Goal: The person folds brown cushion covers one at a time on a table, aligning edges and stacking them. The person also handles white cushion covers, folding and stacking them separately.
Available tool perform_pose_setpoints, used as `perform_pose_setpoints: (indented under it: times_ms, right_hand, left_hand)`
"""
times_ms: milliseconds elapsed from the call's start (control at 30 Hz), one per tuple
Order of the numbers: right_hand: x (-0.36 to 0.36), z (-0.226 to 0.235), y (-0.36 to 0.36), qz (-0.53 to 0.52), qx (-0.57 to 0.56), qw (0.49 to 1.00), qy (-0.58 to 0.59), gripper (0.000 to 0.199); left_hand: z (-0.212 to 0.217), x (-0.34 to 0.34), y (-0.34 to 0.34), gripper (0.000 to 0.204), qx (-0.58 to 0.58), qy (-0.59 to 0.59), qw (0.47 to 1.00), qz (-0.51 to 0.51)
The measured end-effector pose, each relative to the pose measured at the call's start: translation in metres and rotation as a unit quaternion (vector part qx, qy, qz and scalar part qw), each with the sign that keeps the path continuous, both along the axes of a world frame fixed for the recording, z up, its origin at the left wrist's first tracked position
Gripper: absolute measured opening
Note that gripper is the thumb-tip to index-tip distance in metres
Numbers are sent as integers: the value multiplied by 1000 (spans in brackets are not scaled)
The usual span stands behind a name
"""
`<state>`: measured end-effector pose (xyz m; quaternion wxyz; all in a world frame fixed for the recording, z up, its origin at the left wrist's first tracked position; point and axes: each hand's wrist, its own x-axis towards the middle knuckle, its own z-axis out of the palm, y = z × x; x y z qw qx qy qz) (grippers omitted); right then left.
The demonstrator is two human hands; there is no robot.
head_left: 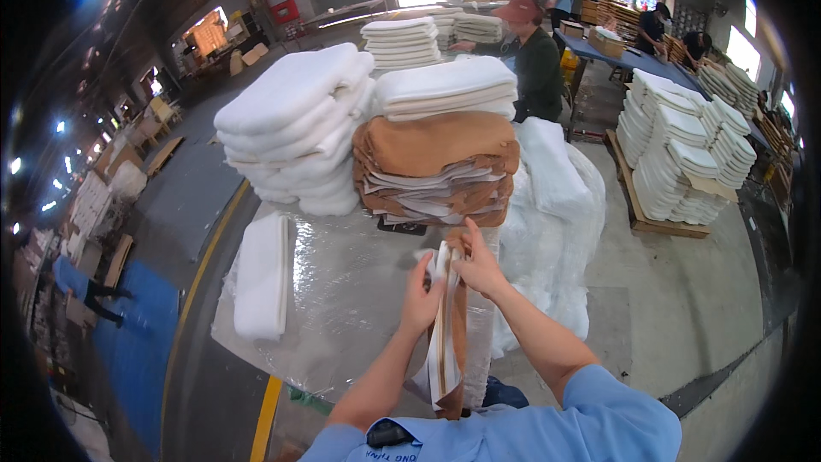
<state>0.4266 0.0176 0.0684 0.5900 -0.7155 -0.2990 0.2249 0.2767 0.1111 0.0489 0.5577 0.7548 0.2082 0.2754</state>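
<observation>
Between my two hands a long brown fabric cover [460,334] with a white lining hangs down toward my body. A narrow tan strip, perhaps a zipper, runs along its white edge. My left hand [419,295] pinches the white edge near the top. My right hand [479,267] grips the upper end on the brown side, thumb and fingers closed on it. Just beyond my hands sits a thick stack of folded brown covers [436,145] with pale undersides showing. A white foam pad [263,274] lies on the plastic-covered table [342,291] to the left.
Tall piles of white padding [291,111] stand behind and left of the brown stack. Wrapped white padding [547,231] is at the right. A co-worker [539,60] stands behind the piles. Farther right, white pads [684,145] sit on a wooden pallet [650,214].
</observation>
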Motion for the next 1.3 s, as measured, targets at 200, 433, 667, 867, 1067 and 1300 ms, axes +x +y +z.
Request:
perform_pose_setpoints:
  times_ms: [200, 433, 667, 867, 1067, 1300]
  right_hand:
    - [25, 11, -8, -20, -139, 990, 3, 29]
    - [38, 3, -8, 48, -118, 992, -3, 34]
    - [41, 3, -9, 141, -170, 964, -149, 38]
    - [43, 6, -10, 222, -122, 956, -150, 38]
    - [92, -24, 18, 76, 68, 981, 167, 32]
    - [74, -62, 74, 97, 59, 984, 138, 34]
  left_hand:
    - [10, 73, 36, 42, 175, 79, 980, 48]
    - [18, 107, 37, 14, 219, 59, 974, 14]
    - [-1, 101, 29, 6, 136, -83, 986, 56]
    - [-9, 91, 32, 6, 118, -110, 983, 92]
    - [-6, 94, 29, 7, 120, -88, 985, 83]
    - [-17, 70, 57, 20, 34, -99, 986, 133]
